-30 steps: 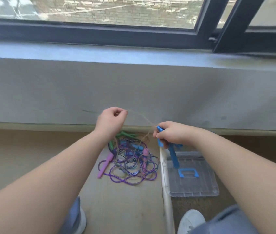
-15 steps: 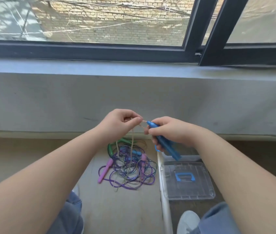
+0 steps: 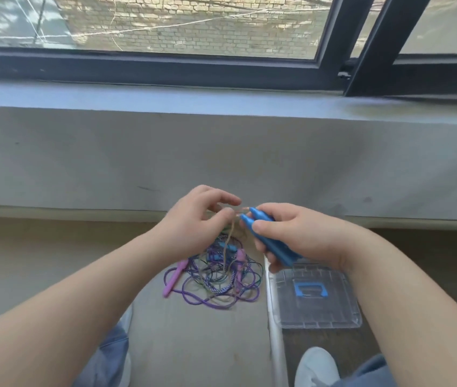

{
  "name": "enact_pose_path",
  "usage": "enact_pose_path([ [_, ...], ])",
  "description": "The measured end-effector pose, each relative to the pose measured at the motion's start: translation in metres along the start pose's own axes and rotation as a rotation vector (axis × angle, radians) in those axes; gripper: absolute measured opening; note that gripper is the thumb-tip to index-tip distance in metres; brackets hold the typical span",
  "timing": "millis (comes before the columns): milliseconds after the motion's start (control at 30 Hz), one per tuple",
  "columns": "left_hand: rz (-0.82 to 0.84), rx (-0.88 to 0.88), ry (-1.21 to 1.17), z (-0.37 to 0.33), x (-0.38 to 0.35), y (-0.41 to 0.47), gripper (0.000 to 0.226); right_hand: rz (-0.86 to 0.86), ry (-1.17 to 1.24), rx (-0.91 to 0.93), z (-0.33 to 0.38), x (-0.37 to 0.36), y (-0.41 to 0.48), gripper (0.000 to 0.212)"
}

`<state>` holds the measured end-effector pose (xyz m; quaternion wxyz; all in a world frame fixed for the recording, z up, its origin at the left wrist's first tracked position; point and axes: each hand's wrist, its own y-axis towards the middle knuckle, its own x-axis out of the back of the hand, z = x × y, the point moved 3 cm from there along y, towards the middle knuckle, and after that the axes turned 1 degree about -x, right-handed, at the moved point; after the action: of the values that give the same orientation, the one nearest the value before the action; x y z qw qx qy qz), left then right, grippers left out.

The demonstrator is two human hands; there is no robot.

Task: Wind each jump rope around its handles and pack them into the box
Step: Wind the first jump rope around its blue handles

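Right now, head view only. Right hand [image 3: 302, 236] is clenched around two blue plastic jump-rope handles [image 3: 266, 237] held side by side, tips pointing up and left, butt ends down toward the box. Thumb lies across the upper side of the handles, fingers wrap beneath. Left hand [image 3: 196, 222] sits just beside the handle tips; thumb and forefinger pinch a thin tan cord [image 3: 228, 241] right at the tips, other fingers loosely spread, so this grip is closed on the cord only. Cord runs from the handle tips, through the pinch, then hangs down into the pile below.

On the floor [image 3: 193, 344] between the forearms lies a tangled heap of purple, blue-white and green jump ropes [image 3: 216, 277], unwound. A pink handle [image 3: 175, 279] sticks out at the heap's left edge, a second pinkish handle [image 3: 239, 268] stands in the heap's right part, and small blue handles show near the top, partly hidden behind the left hand.

Just beside the heap on the right sits a clear plastic storage box with a blue lid handle [image 3: 316, 300], lid on, below the right wrist. A white pipe [image 3: 274, 331] runs along the floor between heap and box. White shoe [image 3: 316, 367] bottom right; jeans at both lower corners. Grey window ledge [image 3: 221, 152] and dark window frame [image 3: 165, 69] fill the upper half.
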<state>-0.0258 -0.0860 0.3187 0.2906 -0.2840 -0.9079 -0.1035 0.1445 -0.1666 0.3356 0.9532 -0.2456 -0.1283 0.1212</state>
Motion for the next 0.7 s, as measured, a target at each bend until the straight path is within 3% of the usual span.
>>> enact_pose_path([
  [100,0.147,-0.007,-0.103,-0.003,-0.008,-0.012,0.034,0.058,0.069,0.036,-0.003,-0.014,-0.006,0.013],
  [200,0.226,0.025,-0.134,0.000,-0.010,-0.012,0.033,0.035,-0.037,0.075,-0.005,-0.012,0.003,0.012],
  [333,0.089,-0.027,0.122,0.005,-0.007,0.010,0.019,-0.053,-0.121,0.059,-0.013,0.000,0.027,0.009],
  [467,-0.079,0.020,0.209,0.017,0.000,0.033,0.021,-0.035,-0.088,-0.012,-0.022,-0.001,0.047,0.015],
  [600,0.009,0.135,0.219,0.026,-0.003,0.035,0.026,-0.120,-0.219,0.035,-0.021,-0.002,0.056,0.017],
  [700,0.024,0.196,0.003,0.035,-0.006,0.032,0.030,-0.172,-0.278,0.061,-0.017,-0.002,0.056,0.019],
])
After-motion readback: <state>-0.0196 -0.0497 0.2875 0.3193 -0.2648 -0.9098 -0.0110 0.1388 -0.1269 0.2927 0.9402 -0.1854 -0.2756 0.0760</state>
